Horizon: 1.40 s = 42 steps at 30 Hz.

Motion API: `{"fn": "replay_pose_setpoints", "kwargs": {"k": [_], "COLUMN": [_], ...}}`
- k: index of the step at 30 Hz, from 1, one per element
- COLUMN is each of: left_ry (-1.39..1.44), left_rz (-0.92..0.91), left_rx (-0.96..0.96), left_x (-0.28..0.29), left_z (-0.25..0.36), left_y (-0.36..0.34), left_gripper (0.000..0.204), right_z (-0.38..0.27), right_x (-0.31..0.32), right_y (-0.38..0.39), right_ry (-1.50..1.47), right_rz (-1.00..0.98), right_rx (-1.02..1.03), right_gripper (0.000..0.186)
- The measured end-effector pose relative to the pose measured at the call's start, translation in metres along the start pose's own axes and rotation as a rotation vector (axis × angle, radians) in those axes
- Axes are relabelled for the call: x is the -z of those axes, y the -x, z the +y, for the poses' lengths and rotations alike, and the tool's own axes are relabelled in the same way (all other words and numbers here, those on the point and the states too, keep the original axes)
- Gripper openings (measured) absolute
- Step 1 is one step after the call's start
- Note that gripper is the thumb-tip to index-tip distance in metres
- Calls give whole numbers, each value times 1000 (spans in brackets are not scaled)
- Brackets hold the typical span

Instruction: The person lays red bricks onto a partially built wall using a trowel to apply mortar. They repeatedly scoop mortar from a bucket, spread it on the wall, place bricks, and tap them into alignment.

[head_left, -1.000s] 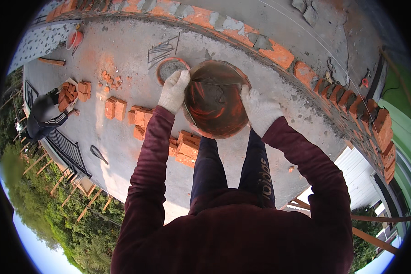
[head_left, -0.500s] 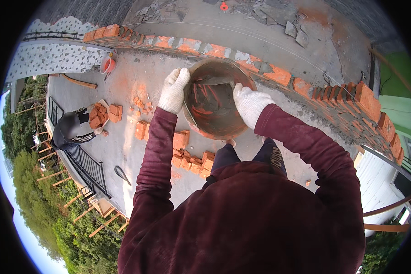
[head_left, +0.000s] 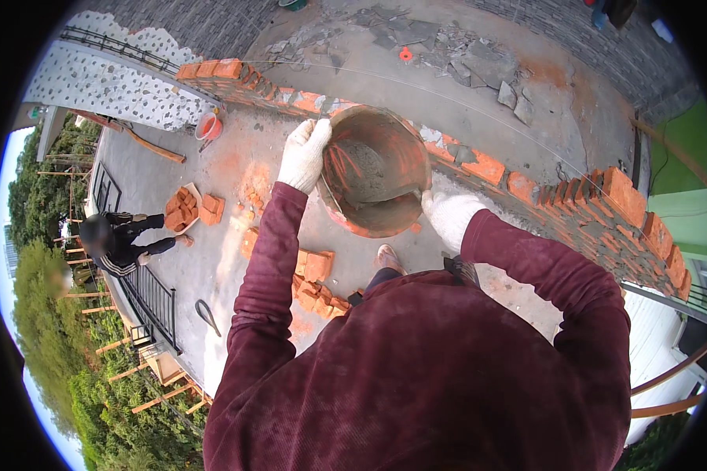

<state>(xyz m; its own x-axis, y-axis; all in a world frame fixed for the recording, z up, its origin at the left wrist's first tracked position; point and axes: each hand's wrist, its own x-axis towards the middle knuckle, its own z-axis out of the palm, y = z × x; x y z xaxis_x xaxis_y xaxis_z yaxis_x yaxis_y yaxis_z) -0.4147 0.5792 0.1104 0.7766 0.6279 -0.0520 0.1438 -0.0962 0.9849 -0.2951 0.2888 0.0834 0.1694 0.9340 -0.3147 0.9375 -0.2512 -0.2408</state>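
Note:
In front of me a bucket (head_left: 339, 206) smeared with grey mortar is tilted so that its inside shows. Wet mortar (head_left: 361, 165) lies within. My left hand (head_left: 305, 155), in a white knit glove, is closed on the bucket's left rim. The gloved right hand (head_left: 450, 220) is closed at the right rim, around the handle of a trowel, mostly hidden by the fingers. The trowel's mortar-coated blade (head_left: 391, 206) reaches into the bucket along its near inner wall.
A low brick wall (head_left: 483, 166) curves beyond the bucket, a string line above it. Loose bricks (head_left: 314, 265) lie on the floor near my feet. At left a person (head_left: 118, 242) crouches by a brick pile (head_left: 182, 210). A red bucket (head_left: 209, 125) stands farther back.
My right hand and the trowel have moved nearer to me, from the bucket's far side to its near right side. The bucket has shifted slightly; the person at left has drawn back from the bricks.

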Motion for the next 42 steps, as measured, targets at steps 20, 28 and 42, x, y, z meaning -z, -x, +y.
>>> {"fn": "replay_pose_setpoints", "kwargs": {"k": [20,28,42], "left_ry": [-577,-277,-104], "left_rz": [-181,-440,21], "left_rx": [-211,13,205], "left_x": [-70,-77,-176], "left_z": [41,-10,-173], "left_y": [27,55,92], "left_gripper": [43,28,31], "right_z": [8,-8,124], "right_x": [3,-86,-232], "right_y": [-36,28,77], "right_ry": [-337,-1223,-1879], "right_rz": [-285,-518,-624], "right_rx": [-236,-197,-108], "right_gripper": [43,50,50]}}
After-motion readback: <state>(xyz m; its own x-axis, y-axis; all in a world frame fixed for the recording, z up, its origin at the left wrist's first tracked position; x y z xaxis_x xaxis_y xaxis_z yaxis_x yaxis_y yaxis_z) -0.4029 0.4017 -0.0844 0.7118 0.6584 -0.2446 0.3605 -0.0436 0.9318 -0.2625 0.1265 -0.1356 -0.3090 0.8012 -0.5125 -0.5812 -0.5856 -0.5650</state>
